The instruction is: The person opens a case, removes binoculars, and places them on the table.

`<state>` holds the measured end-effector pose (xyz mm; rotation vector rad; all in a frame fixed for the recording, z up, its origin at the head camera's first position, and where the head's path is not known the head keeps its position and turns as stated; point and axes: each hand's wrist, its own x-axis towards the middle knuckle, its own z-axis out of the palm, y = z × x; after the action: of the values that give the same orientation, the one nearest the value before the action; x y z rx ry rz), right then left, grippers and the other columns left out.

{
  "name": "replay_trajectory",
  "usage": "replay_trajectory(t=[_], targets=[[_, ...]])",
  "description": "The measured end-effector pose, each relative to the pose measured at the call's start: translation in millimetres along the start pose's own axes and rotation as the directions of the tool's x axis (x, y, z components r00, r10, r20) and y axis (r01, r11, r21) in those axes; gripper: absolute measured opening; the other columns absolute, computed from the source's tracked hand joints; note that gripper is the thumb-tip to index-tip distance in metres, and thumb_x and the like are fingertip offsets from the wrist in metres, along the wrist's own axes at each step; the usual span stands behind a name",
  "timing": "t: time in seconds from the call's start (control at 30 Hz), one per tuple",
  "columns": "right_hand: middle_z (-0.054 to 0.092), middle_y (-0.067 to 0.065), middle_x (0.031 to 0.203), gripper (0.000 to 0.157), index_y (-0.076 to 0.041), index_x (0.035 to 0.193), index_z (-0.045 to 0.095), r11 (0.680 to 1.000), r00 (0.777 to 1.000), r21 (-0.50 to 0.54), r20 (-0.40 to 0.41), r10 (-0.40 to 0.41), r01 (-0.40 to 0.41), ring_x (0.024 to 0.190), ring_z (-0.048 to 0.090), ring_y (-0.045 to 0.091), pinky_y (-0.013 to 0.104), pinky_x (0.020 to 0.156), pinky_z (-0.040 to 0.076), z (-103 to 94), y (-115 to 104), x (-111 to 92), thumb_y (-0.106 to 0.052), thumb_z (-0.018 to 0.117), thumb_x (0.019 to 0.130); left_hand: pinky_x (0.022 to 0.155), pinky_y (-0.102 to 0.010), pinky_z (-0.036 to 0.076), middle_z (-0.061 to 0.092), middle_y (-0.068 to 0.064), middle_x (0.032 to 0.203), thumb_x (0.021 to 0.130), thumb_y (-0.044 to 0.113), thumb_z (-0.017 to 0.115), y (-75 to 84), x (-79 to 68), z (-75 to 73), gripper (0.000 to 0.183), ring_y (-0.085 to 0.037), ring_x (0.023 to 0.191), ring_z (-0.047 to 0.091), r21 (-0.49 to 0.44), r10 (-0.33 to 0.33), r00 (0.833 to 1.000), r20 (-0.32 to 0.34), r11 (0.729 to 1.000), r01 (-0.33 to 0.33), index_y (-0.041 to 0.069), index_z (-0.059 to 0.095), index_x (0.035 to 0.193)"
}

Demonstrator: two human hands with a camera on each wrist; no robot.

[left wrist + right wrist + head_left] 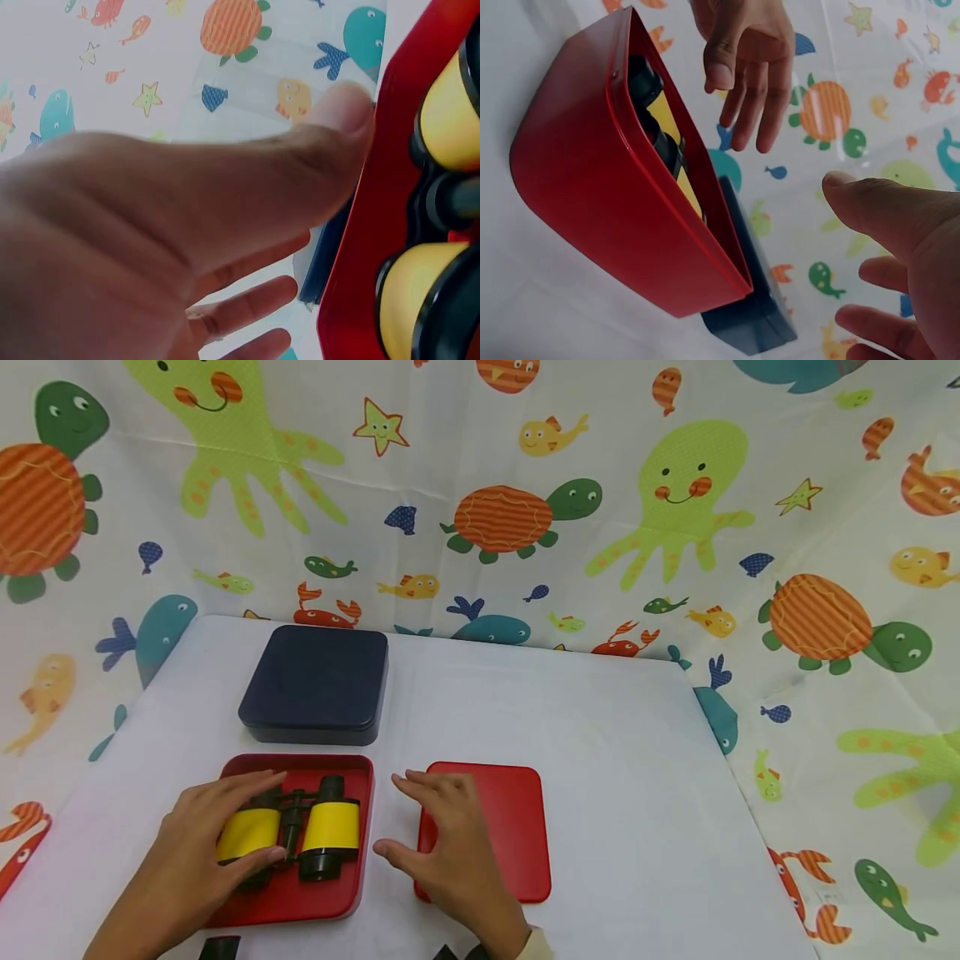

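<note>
Black and yellow binoculars [331,827] lie in a red tin box [307,906] on the left side of the table. My left hand [191,852] is held above the box with fingers spread, hiding part of the binoculars in the head view. In the right wrist view this left hand [750,60] appears apart from the box, holding nothing. My right hand [457,843] hovers over the left part of a flat red lid [517,827], thumb and fingers apart. From the left wrist, the binoculars [442,300] show only partly.
Behind the red box sits a closed dark blue box [315,681], close to its far edge. The white-covered table [615,760] stretches to the right of the lid. A curtain printed with sea animals [450,460] hangs along the back and sides.
</note>
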<state>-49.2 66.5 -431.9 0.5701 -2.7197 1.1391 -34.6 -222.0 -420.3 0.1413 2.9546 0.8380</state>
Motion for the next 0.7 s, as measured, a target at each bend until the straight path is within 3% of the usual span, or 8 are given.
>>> replay_trajectory(t=[0.2,0.7], targets=[[0.054,-0.016,0.142,0.074,-0.041,0.144,0.048,0.998,0.999,-0.046,0.006,-0.052,0.052,0.121,0.044,0.006,0.03,0.09,0.05,6.1,-5,5,-0.051,0.08,0.078,0.092,-0.078,0.033,0.042,-0.022,0.149,0.066,0.042,0.09,-12.0,-0.3,-2.7,0.099,-0.05,0.128,0.028,-0.003,-0.011,1.0,0.027,1.0,0.011,0.029,0.042,0.151],[0.047,-0.009,0.15,0.084,-0.038,0.151,0.039,0.978,0.981,-0.144,0.144,-0.129,0.149,0.126,0.041,0.008,0.028,0.095,0.05,27.2,-13,22,-0.06,0.075,0.079,0.09,-0.081,0.033,0.041,-0.027,0.149,0.062,0.041,0.091,-32.3,1.3,-2.2,0.101,-0.054,0.126,0.03,0.024,-0.032,0.995,0.097,0.999,0.03,0.022,0.044,0.149]])
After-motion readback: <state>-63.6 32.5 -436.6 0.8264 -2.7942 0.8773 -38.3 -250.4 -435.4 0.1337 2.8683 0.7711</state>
